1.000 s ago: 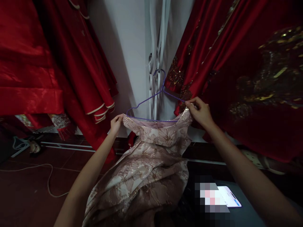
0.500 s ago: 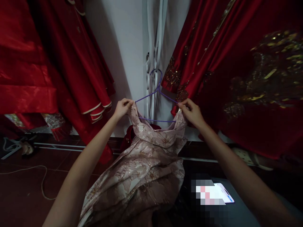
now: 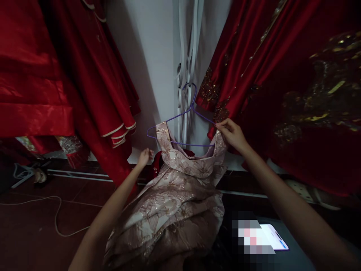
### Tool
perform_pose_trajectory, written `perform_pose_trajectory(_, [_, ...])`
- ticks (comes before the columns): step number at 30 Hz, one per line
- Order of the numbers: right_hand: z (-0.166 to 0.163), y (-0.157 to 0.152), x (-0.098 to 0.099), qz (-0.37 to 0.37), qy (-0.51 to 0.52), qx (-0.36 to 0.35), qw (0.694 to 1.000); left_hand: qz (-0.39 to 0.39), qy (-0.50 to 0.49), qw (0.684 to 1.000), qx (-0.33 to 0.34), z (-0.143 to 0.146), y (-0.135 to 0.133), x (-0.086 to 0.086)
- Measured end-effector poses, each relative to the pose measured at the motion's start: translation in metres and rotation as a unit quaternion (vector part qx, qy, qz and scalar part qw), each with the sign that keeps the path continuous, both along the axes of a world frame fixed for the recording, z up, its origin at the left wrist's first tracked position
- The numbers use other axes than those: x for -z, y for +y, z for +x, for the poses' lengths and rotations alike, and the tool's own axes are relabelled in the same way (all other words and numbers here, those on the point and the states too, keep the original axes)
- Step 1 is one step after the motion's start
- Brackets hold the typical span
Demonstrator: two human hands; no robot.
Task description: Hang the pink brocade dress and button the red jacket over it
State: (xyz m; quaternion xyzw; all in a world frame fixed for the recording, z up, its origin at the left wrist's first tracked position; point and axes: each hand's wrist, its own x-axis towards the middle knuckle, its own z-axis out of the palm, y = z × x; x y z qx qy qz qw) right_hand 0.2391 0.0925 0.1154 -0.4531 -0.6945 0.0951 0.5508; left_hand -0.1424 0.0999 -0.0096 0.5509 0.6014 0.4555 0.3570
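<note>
A pale pink dress with a shiny floral pattern hangs from a purple wire hanger. Its left shoulder strap sits over the hanger's arm, and that end of the hanger pokes out beyond it. My right hand pinches the dress's other shoulder strap at the right end of the hanger, where its fingers hide that tip. Lower down on the left, my left hand is apart from the dress, with loosely curled fingers and nothing in them.
Red garments hang on the left, and red garments with gold trim on the right. Pale curved metalwork runs down behind the hanger. A lit phone lies at lower right. A cable crosses the floor.
My left hand has let go of the left shoulder strap and moved down and away. The hanger's left end now shows. My right hand keeps its pinch on the right strap.
</note>
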Motion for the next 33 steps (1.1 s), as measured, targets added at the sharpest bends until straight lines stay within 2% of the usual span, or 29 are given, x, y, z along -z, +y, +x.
perform_pose_trajectory(2, [0.000, 0.000, 0.000, 0.001, 0.003, -0.003, 1.000, -0.015, 0.023, 1.000, -0.006, 0.011, -0.016, 0.032])
perform_pose_trajectory(5, [0.000, -0.001, -0.001, -0.007, 0.008, -0.006, 1.000, -0.036, 0.145, 0.988, -0.026, 0.030, -0.027, 0.054])
perform_pose_trajectory(7, [0.001, -0.001, -0.001, -0.017, 0.013, -0.007, 1.000, -0.062, 0.206, 0.976, -0.029, 0.036, -0.025, 0.056])
perform_pose_trajectory(9, [0.001, -0.001, -0.002, -0.025, 0.016, -0.009, 1.000, -0.084, 0.205, 0.975, -0.010, 0.030, -0.021, 0.051])
perform_pose_trajectory(11, [0.002, -0.001, -0.003, -0.034, 0.017, -0.013, 0.999, -0.094, 0.181, 0.979, 0.027, 0.013, -0.017, 0.041])
perform_pose_trajectory(14, [0.001, 0.000, -0.005, -0.048, 0.023, -0.028, 0.998, -0.102, 0.150, 0.980, 0.080, -0.028, -0.014, 0.018])
perform_pose_trajectory(17, [0.000, 0.000, -0.005, -0.055, 0.030, -0.037, 0.997, -0.090, 0.121, 0.983, 0.103, -0.061, -0.008, -0.016])
perform_pose_trajectory(19, [-0.001, -0.001, -0.006, -0.056, 0.025, -0.038, 0.997, -0.060, 0.084, 0.988, 0.115, -0.068, 0.004, -0.045])
perform_pose_trajectory(21, [0.000, -0.005, -0.008, -0.052, 0.008, -0.034, 0.998, -0.024, 0.066, 0.992, 0.108, -0.062, 0.022, -0.078])
perform_pose_trajectory(23, [0.001, -0.011, -0.011, -0.048, -0.019, -0.018, 0.999, 0.014, 0.105, 0.990, 0.097, -0.047, 0.041, -0.112])
perform_pose_trajectory(25, [0.001, -0.020, -0.016, -0.040, -0.051, 0.011, 0.998, 0.072, 0.181, 0.980, 0.050, -0.023, 0.055, -0.145])
perform_pose_trajectory(27, [-0.002, -0.031, -0.020, -0.032, -0.087, 0.041, 0.995, 0.149, 0.266, 0.952, 0.024, 0.010, 0.055, -0.172])
perform_pose_trajectory(29, [-0.005, -0.042, -0.025, -0.025, -0.114, 0.057, 0.992, 0.237, 0.293, 0.926, 0.005, 0.047, 0.042, -0.189])
perform_pose_trajectory(31, [-0.007, -0.050, -0.028, -0.018, -0.117, 0.053, 0.992, 0.322, 0.304, 0.896, 0.039, 0.081, 0.023, -0.199])
perform_pose_trajectory(33, [-0.007, -0.052, -0.030, -0.017, -0.093, 0.028, 0.995, 0.362, 0.326, 0.869, 0.089, 0.103, 0.006, -0.203])
